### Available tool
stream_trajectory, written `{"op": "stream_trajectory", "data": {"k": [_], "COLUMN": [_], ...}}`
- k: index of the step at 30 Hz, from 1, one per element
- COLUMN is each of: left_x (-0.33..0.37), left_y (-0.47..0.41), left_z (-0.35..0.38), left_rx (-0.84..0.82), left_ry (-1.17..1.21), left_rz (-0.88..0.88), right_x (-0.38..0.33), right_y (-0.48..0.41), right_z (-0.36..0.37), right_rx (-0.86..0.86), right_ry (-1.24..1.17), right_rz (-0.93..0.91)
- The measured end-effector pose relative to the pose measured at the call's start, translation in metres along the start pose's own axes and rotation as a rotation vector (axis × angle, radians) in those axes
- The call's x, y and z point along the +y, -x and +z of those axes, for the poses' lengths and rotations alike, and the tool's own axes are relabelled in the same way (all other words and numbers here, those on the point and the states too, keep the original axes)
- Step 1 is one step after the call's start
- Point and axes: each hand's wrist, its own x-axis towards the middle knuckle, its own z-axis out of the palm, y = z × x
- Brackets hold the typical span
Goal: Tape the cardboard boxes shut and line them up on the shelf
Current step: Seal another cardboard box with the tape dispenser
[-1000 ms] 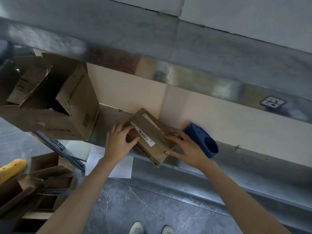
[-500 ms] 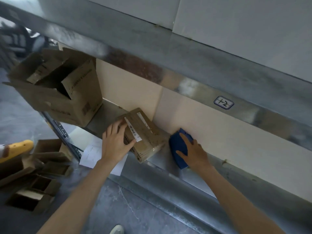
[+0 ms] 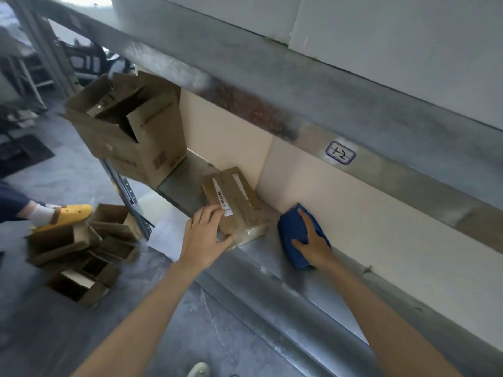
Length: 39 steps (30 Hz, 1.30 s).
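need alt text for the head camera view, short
Seen from above, a person's left hand rests on a small taped cardboard box on a metal shelf, the right hand on a blue tape dispenser beside it.

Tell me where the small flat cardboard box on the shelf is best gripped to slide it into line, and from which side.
Probably by its two long edges, coming from the open front of the shelf. The small flat box lies flat with its far end near the back panel, so only the near end and sides are free. The left hand already rests on the near left corner; the right hand is on the blue tape dispenser.
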Motion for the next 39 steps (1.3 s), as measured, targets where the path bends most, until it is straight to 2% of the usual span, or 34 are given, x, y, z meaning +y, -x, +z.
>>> {"op": "stream_trajectory", "data": {"k": [5,13,21,25,27,31,34,39], "left_x": [0.006,-0.001,-0.018,-0.023,-0.024,-0.023,-0.021,-0.019], "left_y": [0.001,0.001,-0.003,-0.009,-0.014,-0.023,-0.029,-0.031], "left_z": [0.01,0.013,-0.001,-0.016,-0.024,-0.041,-0.053,-0.065], "left_rx": [-0.096,-0.103,-0.174,-0.151,-0.146,-0.118,-0.12,-0.315], "left_ry": [-0.002,0.044,0.115,0.197,0.252,0.373,0.503,0.607], "left_rz": [0.005,0.017,0.087,0.108,0.115,0.12,0.087,0.058], "right_x": [-0.001,0.006,-0.032,-0.059,-0.074,-0.098,-0.108,-0.116], "right_y": [-0.003,-0.004,0.008,0.015,0.022,0.031,0.037,0.047], "right_z": [-0.005,0.0,-0.014,-0.016,-0.015,-0.008,-0.003,-0.003], "right_rx": [-0.016,-0.103,-0.074,-0.105,-0.09,0.053,0.038,-0.026], "right_ry": [-0.016,0.087,0.116,0.184,0.261,0.416,0.465,0.586], "right_rz": [-0.024,-0.027,-0.084,-0.103,-0.142,-0.307,-0.408,-0.564]}}
